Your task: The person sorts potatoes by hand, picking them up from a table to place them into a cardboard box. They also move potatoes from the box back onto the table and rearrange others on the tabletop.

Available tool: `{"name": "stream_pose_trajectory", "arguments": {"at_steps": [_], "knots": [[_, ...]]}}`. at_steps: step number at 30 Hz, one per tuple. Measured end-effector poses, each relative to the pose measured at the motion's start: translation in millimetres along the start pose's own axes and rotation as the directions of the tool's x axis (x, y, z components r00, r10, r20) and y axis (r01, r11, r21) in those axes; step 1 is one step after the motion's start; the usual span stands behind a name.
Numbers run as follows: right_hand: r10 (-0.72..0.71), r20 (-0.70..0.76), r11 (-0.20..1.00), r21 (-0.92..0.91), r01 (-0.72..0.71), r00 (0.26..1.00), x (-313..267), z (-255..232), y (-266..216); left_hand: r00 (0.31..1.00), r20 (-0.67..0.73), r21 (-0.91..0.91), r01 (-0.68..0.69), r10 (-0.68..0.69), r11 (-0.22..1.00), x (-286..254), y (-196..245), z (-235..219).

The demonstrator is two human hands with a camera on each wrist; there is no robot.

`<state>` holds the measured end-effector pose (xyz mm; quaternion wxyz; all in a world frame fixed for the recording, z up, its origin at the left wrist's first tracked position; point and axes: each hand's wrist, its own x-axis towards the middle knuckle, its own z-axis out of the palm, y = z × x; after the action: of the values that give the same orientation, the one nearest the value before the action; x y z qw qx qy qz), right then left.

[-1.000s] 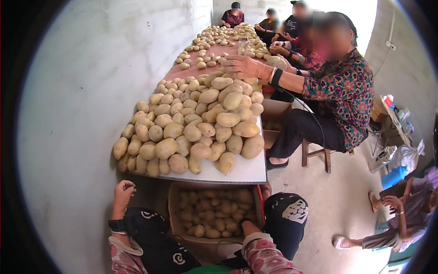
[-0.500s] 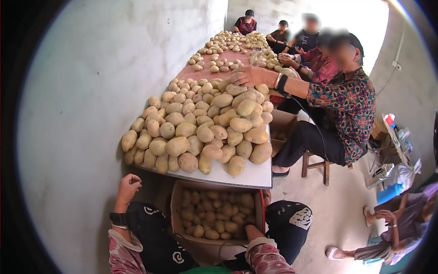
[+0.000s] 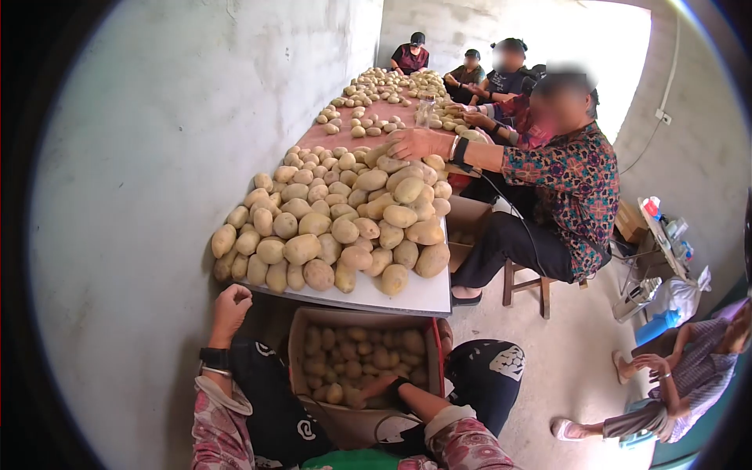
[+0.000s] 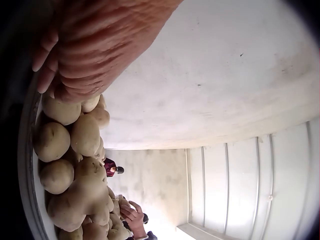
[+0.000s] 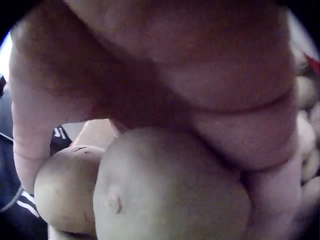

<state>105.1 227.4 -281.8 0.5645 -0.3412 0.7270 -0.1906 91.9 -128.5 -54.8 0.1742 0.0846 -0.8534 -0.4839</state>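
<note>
My right hand (image 3: 380,389) reaches down into the cardboard box (image 3: 438,360) of potatoes between my knees. In the right wrist view its fingers and thumb curl round a large potato (image 5: 170,190) and a smaller potato (image 5: 67,190) beside it. The left hand (image 3: 232,309) is held up by the table's near left corner, fingers loosely curled and holding nothing. In the left wrist view, that hand overlaps the table potatoes (image 4: 85,135). A big potato heap (image 3: 313,223) lies on the white tabletop (image 3: 423,296) above the box.
A bare wall (image 3: 141,204) runs along the left. Across the table's right corner, a seated person in a patterned shirt (image 3: 564,180) has a hand on the heap. More people sit farther along. Another person (image 3: 681,384) sits at lower right, near a blue container (image 3: 656,327).
My right hand has moved left inside the box, from its right side toward the near middle, and more of it shows. The left hand stays loosely curled. The head view has shifted slightly.
</note>
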Motion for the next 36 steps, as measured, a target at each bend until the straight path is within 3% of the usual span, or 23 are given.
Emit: {"name": "stream_pose_trajectory", "arguments": {"at_steps": [2, 3, 5, 7, 9, 10, 12, 14, 16, 18, 19, 21, 22, 23, 24, 25, 26, 27, 29, 35, 36], "knots": [[-0.133, -0.133, 0.981, 0.121, 0.149, 0.982, -37, -11, -66, 0.998, -0.007, 0.028, -0.055, 0.055, 0.998, -2, 11, 6], [-0.134, -0.138, 0.982, 0.117, 0.151, 0.981, -26, -17, -68, 0.995, -0.008, 0.038, -0.097, 0.097, 0.995, -1, 16, 10], [-0.398, -0.196, 0.778, 0.446, 0.443, 0.896, -3, -28, -58, 0.987, -0.011, 0.037, -0.158, 0.158, 0.987, 0, 22, 22], [-0.369, -0.441, 0.570, 0.588, 0.574, 0.818, -83, -51, -125, 0.987, 0.004, -0.015, -0.160, 0.161, 0.987, -4, 36, 32], [-0.358, -0.381, 0.405, 0.759, 0.510, 0.852, -120, -80, -143, 0.978, 0.001, -0.014, -0.207, 0.207, 0.978, -5, 46, 42], [-0.433, -0.406, 0.323, 0.763, 0.559, 0.805, -119, -90, -130, 0.979, 0.000, -0.011, -0.203, 0.203, 0.979, -5, 54, 46], [-0.309, -0.461, 0.293, 0.786, 0.545, 0.831, -154, -107, -136, 0.972, 0.029, -0.040, -0.230, 0.231, 0.972, -8, 63, 55], [-0.287, -0.512, 0.247, 0.777, 0.579, 0.809, -171, -119, -133, 0.975, 0.072, -0.160, -0.196, 0.209, 0.968, -13, 81, 67], [-0.310, -0.519, 0.209, 0.780, 0.590, 0.797, -174, -127, -124, 0.961, 0.122, -0.136, -0.230, 0.246, 0.964, -12, 83, 78], [-0.302, -0.569, 0.231, 0.735, 0.638, 0.765, -161, -130, -130, 0.939, 0.265, -0.325, -0.125, 0.218, 0.937, -20, 98, 91], [-0.291, -0.624, 0.260, 0.678, 0.687, 0.726, -153, -130, -137, 0.941, 0.267, -0.314, -0.118, 0.207, 0.942, -25, 103, 100], [-0.249, -0.628, 0.256, 0.691, 0.676, 0.737, -148, -129, -155, 0.907, 0.359, -0.564, 0.024, 0.219, 0.825, -33, 108, 113], [-0.191, -0.638, 0.259, 0.701, 0.665, 0.746, -146, -131, -161, 0.906, 0.362, -0.556, 0.020, 0.221, 0.831, -36, 105, 115], [-0.222, -0.671, 0.342, 0.625, 0.701, 0.707, -138, -134, -158, 0.913, 0.330, -0.484, -0.056, 0.241, 0.873, -40, 102, 121], [-0.211, -0.676, 0.333, 0.630, 0.702, 0.706, -138, -135, -159, 0.916, 0.304, -0.408, -0.123, 0.261, 0.905, -44, 105, 127], [-0.195, -0.646, 0.435, 0.617, 0.655, 0.738, -137, -137, -159, 0.922, 0.234, -0.291, -0.236, 0.307, 0.927, -47, 109, 131], [-0.179, -0.611, 0.534, 0.597, 0.598, 0.771, -138, -139, -160, 0.922, 0.242, -0.292, -0.229, 0.303, 0.929, -47, 113, 132], [-0.186, -0.629, 0.591, 0.542, 0.597, 0.755, -140, -137, -165, 0.923, 0.241, -0.231, -0.247, 0.301, 0.941, -45, 114, 131], [-0.193, -0.605, 0.574, 0.569, 0.589, 0.772, -135, -137, -165, 0.931, 0.244, -0.158, -0.240, 0.273, 0.958, -46, 111, 128], [-0.218, -0.613, 0.504, 0.595, 0.626, 0.759, -139, -134, -170, 0.956, 0.200, -0.293, -0.149, 0.213, 0.944, -39, 104, 134], [-0.192, -0.620, 0.481, 0.616, 0.624, 0.761, -139, -135, -169, 0.976, 0.098, -0.350, -0.148, 0.193, 0.925, -36, 99, 136]]}}
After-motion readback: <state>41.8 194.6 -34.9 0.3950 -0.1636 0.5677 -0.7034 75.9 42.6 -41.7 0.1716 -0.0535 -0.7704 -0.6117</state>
